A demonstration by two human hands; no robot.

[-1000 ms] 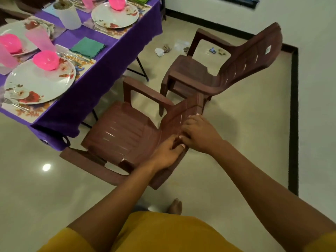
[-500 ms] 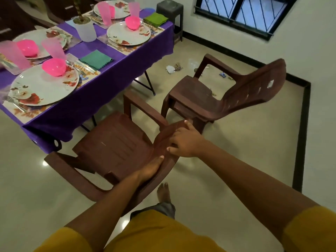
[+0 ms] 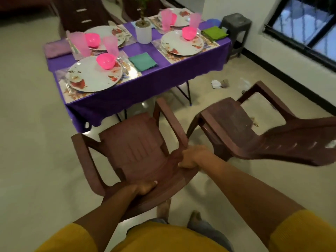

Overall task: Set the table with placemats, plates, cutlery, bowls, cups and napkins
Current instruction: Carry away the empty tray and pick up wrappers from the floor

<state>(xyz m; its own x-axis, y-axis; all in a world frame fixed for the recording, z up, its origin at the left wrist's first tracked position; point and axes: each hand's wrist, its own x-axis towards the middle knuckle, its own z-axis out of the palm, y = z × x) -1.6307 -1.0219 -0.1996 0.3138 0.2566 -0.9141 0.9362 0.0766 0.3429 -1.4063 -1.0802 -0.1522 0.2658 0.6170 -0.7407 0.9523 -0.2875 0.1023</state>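
Left hand and right hand clench chair backrest edge; table edge near.

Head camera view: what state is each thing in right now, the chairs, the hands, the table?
Near chair: gripped at its backrest, facing the table.
Left hand: closed on the backrest's top edge.
Right hand: closed on the backrest beside the armrest.
Second chair: untouched, angled away.
Table: laid.
Nearest plate: carries a pink bowl.
Teal napkin: folded flat.
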